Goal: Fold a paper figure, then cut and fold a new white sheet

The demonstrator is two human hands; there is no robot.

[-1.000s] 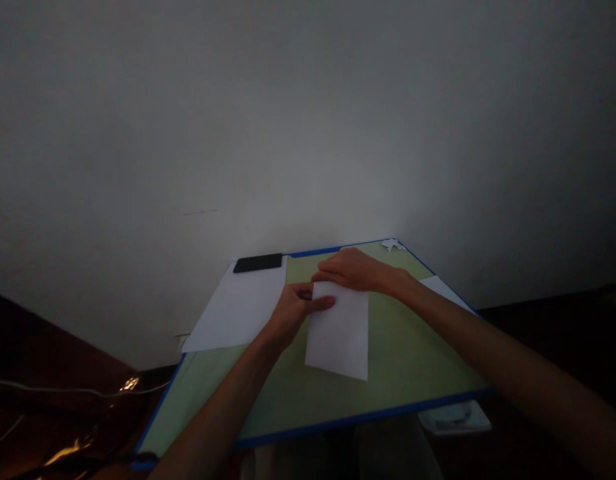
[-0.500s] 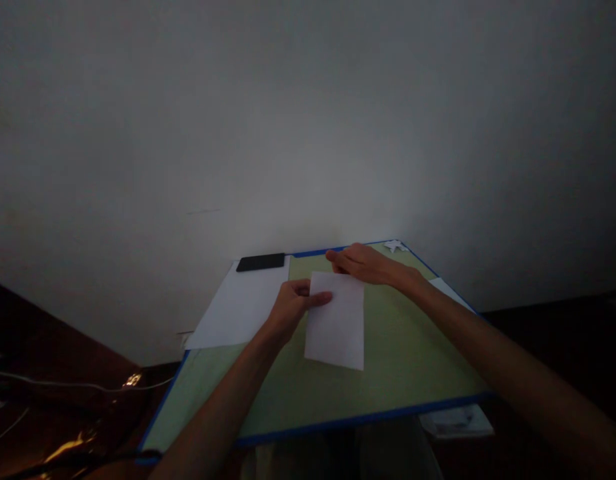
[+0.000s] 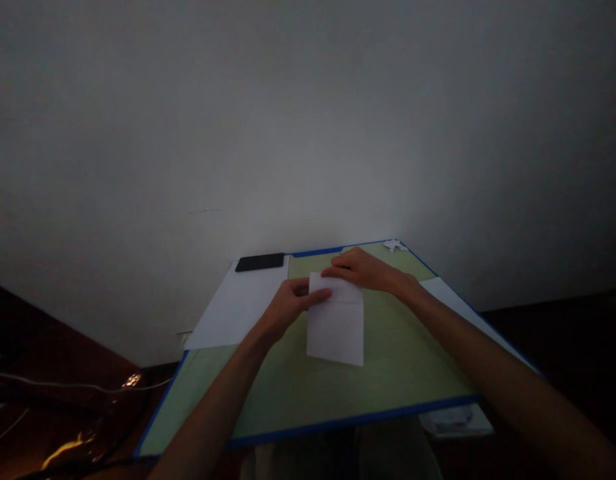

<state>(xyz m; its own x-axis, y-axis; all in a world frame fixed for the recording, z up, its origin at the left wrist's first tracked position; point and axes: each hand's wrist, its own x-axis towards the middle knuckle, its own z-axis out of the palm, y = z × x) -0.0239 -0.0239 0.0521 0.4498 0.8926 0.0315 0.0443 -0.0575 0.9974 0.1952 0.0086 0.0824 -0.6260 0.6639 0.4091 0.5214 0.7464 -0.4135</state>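
My left hand (image 3: 287, 305) pinches the upper left edge of the white folded paper (image 3: 336, 327), thumb on top, fingers closed on it. My right hand (image 3: 362, 268) presses flat on its far edge, fingers together. The paper lies on the green mat (image 3: 408, 360). Left of my left hand: a larger white sheet (image 3: 238, 307), a black phone (image 3: 259, 262) beyond it.

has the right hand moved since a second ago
Yes, slightly. The right hand sits at the far edge of the white paper, a little further right of the black phone than a second ago, fingertips now pressing the paper's folded top strip.
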